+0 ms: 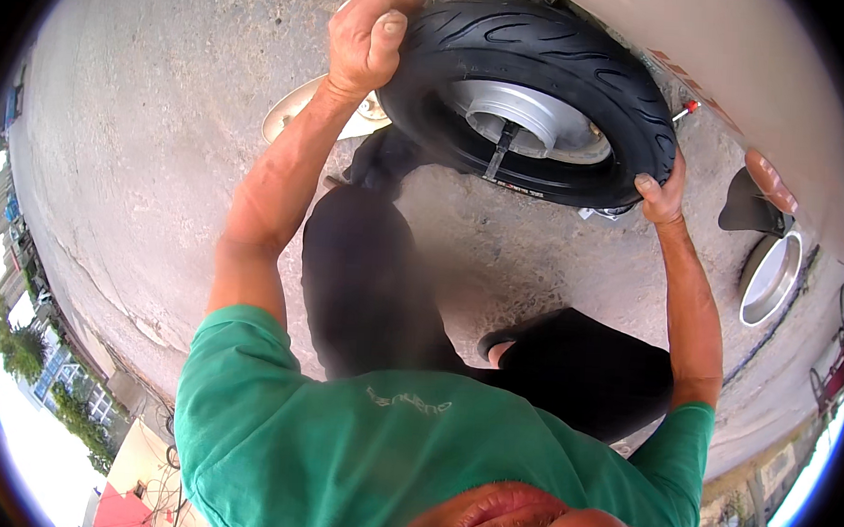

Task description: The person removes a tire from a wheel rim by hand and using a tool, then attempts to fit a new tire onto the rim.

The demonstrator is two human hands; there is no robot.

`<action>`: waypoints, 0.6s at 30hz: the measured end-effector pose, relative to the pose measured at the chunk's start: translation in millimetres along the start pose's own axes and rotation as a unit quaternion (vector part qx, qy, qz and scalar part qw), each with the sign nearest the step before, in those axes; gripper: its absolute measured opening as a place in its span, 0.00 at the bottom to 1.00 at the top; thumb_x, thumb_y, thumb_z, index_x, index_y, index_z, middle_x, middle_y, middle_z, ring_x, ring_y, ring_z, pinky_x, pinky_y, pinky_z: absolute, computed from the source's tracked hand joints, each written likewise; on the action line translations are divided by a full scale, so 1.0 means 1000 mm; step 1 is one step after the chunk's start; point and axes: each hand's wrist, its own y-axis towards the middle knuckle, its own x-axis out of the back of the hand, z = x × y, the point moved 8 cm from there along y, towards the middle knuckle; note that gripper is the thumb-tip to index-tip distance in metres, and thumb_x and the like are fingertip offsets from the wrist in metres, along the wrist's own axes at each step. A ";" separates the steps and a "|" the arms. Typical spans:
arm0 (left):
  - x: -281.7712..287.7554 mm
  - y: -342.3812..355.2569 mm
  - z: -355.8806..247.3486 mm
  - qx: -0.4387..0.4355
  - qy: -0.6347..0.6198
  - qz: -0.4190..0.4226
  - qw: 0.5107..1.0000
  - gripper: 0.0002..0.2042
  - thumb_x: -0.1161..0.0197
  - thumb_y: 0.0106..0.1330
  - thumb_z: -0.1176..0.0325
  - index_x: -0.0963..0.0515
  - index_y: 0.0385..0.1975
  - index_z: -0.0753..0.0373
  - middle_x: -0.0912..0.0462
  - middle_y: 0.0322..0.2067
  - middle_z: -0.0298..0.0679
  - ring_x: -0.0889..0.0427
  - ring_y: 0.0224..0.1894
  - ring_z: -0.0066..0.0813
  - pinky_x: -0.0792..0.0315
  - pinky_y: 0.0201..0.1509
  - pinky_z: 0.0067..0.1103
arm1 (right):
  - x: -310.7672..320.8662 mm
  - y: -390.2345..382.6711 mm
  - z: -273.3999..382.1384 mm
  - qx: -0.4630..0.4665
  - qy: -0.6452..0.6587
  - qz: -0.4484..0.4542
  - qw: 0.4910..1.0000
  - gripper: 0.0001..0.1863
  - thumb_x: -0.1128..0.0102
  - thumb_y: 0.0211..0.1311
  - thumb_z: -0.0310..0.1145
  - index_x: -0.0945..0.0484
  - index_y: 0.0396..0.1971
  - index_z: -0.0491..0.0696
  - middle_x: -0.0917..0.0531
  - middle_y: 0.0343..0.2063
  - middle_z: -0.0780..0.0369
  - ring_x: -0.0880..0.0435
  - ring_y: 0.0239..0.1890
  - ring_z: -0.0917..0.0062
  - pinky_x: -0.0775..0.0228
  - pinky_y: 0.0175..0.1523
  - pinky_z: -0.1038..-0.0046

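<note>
A black motor-scooter tyre [539, 41] with grooved tread stands tilted in front of me, around a silver wheel rim with a hub [516, 111]. A dark rod [500, 153] sticks out from the hub's centre toward me. At the tyre's upper left side, my left hand [367, 41] is closed on it, thumb showing and some fingertips hidden. Low on the right side, my right hand [664, 190] grips the tyre, its thumb on the near sidewall and its fingers partly hidden behind the tread.
Pale bodywork [739, 51] rises close at the upper right. A red-tipped tool [686, 110] lies by the tyre. A cream panel [292, 107] rests on concrete behind my left forearm. A round metal basin [770, 280] and dark flap [751, 204] are at right. My knees are below the tyre.
</note>
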 end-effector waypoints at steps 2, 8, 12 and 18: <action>0.003 0.005 -0.009 -0.065 -0.014 -0.037 0.997 0.29 0.50 0.70 0.40 0.19 0.44 0.63 0.16 0.31 0.42 0.17 0.35 0.41 0.25 0.41 0.31 | 0.001 -0.002 -0.007 0.010 0.006 -0.013 1.000 0.52 0.26 0.45 0.51 0.37 0.64 0.32 0.22 0.54 0.53 0.23 0.57 0.69 0.33 0.64 0.68; -0.006 0.012 -0.003 -0.078 0.009 -0.017 0.997 0.27 0.61 0.75 0.50 0.18 0.35 0.65 0.18 0.28 0.42 0.19 0.31 0.41 0.28 0.37 0.31 | -0.006 -0.006 0.013 0.002 -0.008 -0.010 1.000 0.49 0.28 0.44 0.51 0.33 0.62 0.34 0.20 0.52 0.53 0.22 0.55 0.70 0.32 0.63 0.69; -0.003 0.012 0.002 0.001 0.032 -0.019 0.999 0.27 0.63 0.76 0.51 0.18 0.35 0.64 0.18 0.25 0.42 0.18 0.29 0.39 0.27 0.36 0.30 | -0.008 0.003 0.019 0.035 -0.025 -0.011 0.999 0.47 0.27 0.44 0.50 0.31 0.60 0.35 0.20 0.50 0.54 0.22 0.53 0.71 0.32 0.62 0.69; -0.002 0.003 0.012 0.200 0.163 -0.027 0.966 0.30 0.63 0.76 0.47 0.16 0.34 0.64 0.15 0.30 0.47 0.16 0.38 0.47 0.27 0.49 0.36 | -0.005 0.004 0.031 0.094 -0.052 -0.022 0.994 0.39 0.29 0.50 0.46 0.27 0.58 0.35 0.17 0.49 0.54 0.19 0.51 0.71 0.29 0.59 0.68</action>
